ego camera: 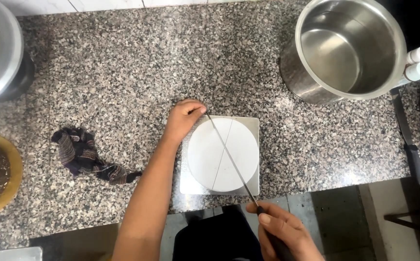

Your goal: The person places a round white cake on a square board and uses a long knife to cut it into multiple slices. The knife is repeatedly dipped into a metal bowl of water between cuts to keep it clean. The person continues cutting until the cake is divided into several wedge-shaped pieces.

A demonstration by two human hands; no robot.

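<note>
Head view: right hand closed around knife handle; left hand apparently pinches the blade tip, steadying it across the white cake for a straight cut.

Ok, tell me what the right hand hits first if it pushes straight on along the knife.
The right hand points up-left along the knife. It would likely meet the square board, then the white cake; height is unclear.

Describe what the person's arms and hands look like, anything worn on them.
Both are bare. The left hand and its forearm show no sleeve, glove, watch or bracelet along the whole visible length. The right hand is also ungloved, with short plain nails on the fingers and no ring visible; its wrist is cut off by the frame.
</note>
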